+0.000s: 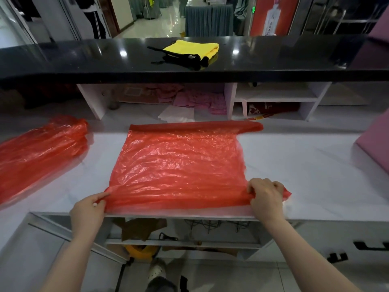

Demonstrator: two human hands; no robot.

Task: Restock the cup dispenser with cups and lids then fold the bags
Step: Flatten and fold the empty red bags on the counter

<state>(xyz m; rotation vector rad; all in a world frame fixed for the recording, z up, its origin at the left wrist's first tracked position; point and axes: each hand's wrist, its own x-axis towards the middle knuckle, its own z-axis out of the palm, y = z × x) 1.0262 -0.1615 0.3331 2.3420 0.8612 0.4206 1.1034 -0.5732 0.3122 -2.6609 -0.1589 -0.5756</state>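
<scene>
Red bag (pixel 179 163) flat on white table (pixel 305 165), long axis left-right, handle end pointing right. Left hand (pixel 88 209) and right hand (pixel 266 197): fingers clamped on near edge corners.

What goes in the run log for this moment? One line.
stage: bag folding | left hand: pinches near edge | right hand: grips near edge | flat red plastic bag: on counter

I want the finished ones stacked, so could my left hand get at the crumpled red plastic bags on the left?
Probably yes: the left hand must first release the flat red plastic bag; bare counter leads to the crumpled red bags.
</scene>
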